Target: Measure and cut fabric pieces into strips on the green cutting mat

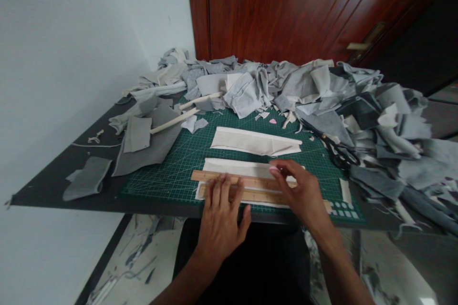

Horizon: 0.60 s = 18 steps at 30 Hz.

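Observation:
My left hand [221, 217] lies with fingers stretched out, pressing on two wooden rulers. The upper ruler [200, 176] crosses a white fabric strip [229, 166]; the lower ruler [261, 196] rests on white fabric near the table's front edge. My right hand [298, 190] is over the rulers' right part, thumb and forefinger pinched together above the strip. A pinkish spot shows at the thumb tip, but whether it is a held piece or the nail is unclear. Farther back, another white fabric strip [254, 141] with folded edges lies on the green cutting mat [161, 181].
Grey and white fabric scraps [304, 83] are heaped along the back and right. Black-handled scissors [339, 152] lie at the right. A small pink piece [272, 121] lies on the mat. Grey fabric pieces [143, 157] lie at left. Behind is a wooden door [272, 9].

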Available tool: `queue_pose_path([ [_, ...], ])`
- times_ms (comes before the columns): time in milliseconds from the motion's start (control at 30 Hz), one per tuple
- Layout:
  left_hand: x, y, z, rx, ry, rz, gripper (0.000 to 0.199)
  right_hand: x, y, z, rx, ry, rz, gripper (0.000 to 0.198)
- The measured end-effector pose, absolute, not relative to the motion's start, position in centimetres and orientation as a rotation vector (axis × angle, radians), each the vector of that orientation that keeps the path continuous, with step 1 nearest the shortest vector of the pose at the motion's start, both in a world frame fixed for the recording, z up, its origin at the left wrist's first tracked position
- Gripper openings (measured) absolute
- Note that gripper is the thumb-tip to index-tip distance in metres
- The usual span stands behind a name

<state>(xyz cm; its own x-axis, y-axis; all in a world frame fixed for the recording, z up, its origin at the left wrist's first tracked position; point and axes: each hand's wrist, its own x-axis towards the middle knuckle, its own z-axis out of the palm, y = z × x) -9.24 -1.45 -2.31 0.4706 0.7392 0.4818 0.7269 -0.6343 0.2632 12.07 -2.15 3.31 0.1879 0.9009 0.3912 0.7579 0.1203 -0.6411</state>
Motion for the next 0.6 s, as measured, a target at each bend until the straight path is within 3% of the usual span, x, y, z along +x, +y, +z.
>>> queue_pose_path([
  [233, -9.3, -1.6, -2.6, 2.731, 1.352, 0.801, 0.046, 5.9, 3.0, 3.9, -1.406, -1.748, 0.702, 0.012],
  [600, -10.0, -1.7, -2.1, 2.692, 1.282, 0.755, 0.05, 2.8, 6.5, 3.8, -1.537, -1.868, 0.702, 0.01],
])
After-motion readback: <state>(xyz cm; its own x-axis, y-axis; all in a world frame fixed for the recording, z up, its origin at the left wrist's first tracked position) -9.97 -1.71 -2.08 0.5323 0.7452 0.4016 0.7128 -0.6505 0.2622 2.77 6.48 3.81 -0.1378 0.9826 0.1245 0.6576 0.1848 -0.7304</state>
